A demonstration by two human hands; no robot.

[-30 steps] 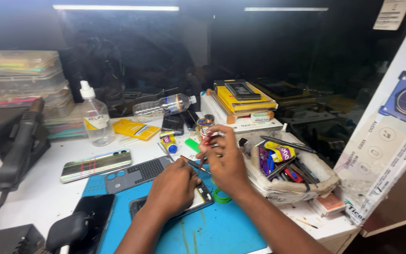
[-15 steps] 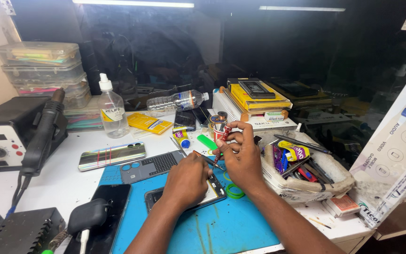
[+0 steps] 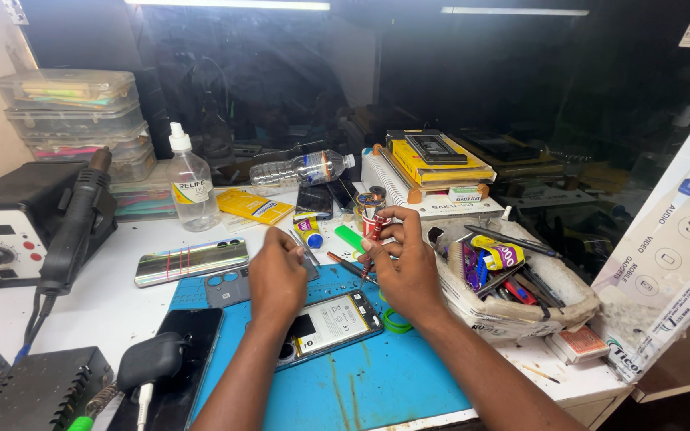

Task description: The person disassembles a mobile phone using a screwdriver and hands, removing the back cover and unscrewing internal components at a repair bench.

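The right hand (image 3: 406,267) pinches a small red cylindrical spool (image 3: 374,224) between thumb and fingertips, held above the far edge of the blue work mat (image 3: 377,383). The left hand (image 3: 278,275) is curled into a loose fist over the mat; whether it grips anything cannot be told. Directly below the left hand lies an opened phone (image 3: 331,323), back removed, a flat grey battery panel exposed, resting on the mat between both wrists. A green ring (image 3: 395,322) sits on the mat just beside the phone, touching the right wrist.

Surroundings:
- Right of the right hand: a soft, crumpled white tool tray (image 3: 521,307) packed with pens, tweezers and small packets, close against the hand.
- Left of the mat: a glossy iridescent phone (image 3: 192,260) bound with red bands, and a grey back cover (image 3: 226,286) with camera cut-outs.
- Near left: a black phone (image 3: 193,335), face dark, partly under a black rounded handset (image 3: 149,361).
- Far left: a black box-shaped soldering station (image 3: 9,227) with a hot-air handle (image 3: 77,223) resting in its holder.
- Rear: a clear plastic dispenser bottle (image 3: 191,185) standing upright, a clear water bottle (image 3: 301,169) lying on its side, stacked translucent boxes (image 3: 73,112), and yellow packs on a spiral notebook (image 3: 433,172)
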